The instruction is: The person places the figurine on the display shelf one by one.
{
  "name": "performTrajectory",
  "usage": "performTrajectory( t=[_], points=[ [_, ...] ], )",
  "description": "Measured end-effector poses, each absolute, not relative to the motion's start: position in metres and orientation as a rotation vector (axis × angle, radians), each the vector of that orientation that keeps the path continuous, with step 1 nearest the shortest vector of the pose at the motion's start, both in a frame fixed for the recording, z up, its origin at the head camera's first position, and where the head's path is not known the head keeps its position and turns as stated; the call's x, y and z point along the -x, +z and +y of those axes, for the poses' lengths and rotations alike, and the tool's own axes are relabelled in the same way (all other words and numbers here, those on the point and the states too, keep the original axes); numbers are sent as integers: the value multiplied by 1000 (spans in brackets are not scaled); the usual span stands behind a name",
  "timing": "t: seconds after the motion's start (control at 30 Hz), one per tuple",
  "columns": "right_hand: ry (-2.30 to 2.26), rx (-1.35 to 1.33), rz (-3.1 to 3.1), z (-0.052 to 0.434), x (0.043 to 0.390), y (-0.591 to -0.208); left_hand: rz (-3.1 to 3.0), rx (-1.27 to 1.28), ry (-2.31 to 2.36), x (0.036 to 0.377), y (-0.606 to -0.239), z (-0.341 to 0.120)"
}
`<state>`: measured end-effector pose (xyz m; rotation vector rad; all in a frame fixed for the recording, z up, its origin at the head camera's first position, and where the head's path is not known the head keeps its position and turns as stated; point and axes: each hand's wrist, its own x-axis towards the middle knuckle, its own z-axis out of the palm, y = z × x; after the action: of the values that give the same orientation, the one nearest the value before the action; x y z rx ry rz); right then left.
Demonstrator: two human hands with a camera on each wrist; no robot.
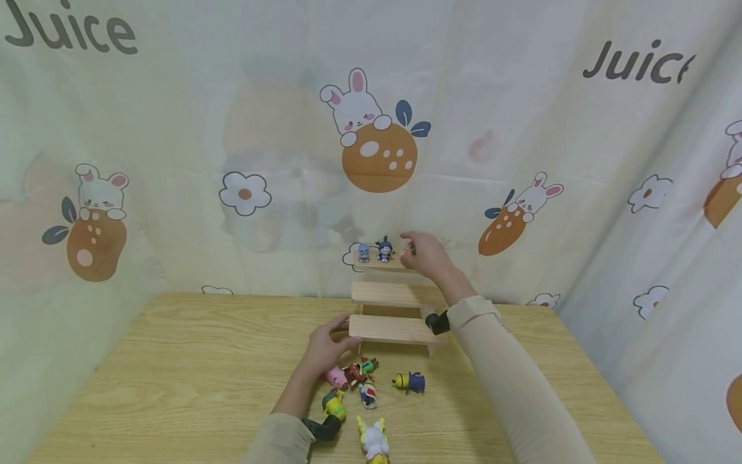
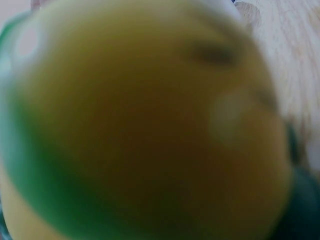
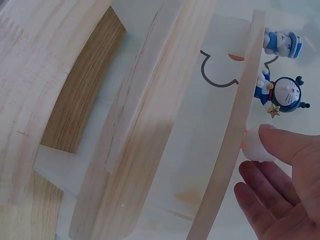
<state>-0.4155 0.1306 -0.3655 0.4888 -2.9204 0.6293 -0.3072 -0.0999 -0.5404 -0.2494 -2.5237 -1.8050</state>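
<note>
Head view: three-step wooden stand (image 1: pixel 394 293) at frame centre, on the table (image 1: pixel 203 361) before a printed curtain (image 1: pixel 278 116). Right hand (image 1: pixel 428 256) at the right end of the top step (image 1: pixel 382 266); a blue toy (image 1: pixel 363 252) and a dark-blue toy (image 1: pixel 384 250) stand to its left. Left hand (image 1: pixel 326 348) grips the left end of the bottom step (image 1: pixel 394 328), thumb apart from fingers. Lower centre: pink toy (image 1: pixel 337 377), brown toy (image 1: pixel 352 372) and green toy (image 1: pixel 368 366) bunched together, white-and-red toy (image 1: pixel 368 394) just below; yellow toy (image 1: pixel 334 406) near the left wrist, yellow-and-purple toy (image 1: pixel 410 382) farther right, white-and-yellow toy (image 1: pixel 374 441) at the bottom edge.

Left wrist view: the yellow toy, green-banded and blurred, fills most of the frame — left fingers cannot be made out.

Right wrist view: at right, thumb and forefinger nearly together, pinching a small white toy (image 3: pixel 253 145); other fingers loosely bent. Its orange parts lie at the top step's edge — contact cannot be told.
</note>
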Motion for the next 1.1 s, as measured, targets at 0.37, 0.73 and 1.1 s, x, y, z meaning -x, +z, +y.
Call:
performTrajectory(
  t=[0.37, 0.73, 1.1],
  points=[
    [724, -521, -2906, 132, 418, -369, -2511, 262, -1820, 308, -542, -100],
    [742, -590, -2898, 133, 417, -371, -2510, 264, -1834, 308, -542, -100],
    [780, -564, -2881, 134, 419, -375, -2499, 282, -1839, 306, -539, -100]
  ],
)
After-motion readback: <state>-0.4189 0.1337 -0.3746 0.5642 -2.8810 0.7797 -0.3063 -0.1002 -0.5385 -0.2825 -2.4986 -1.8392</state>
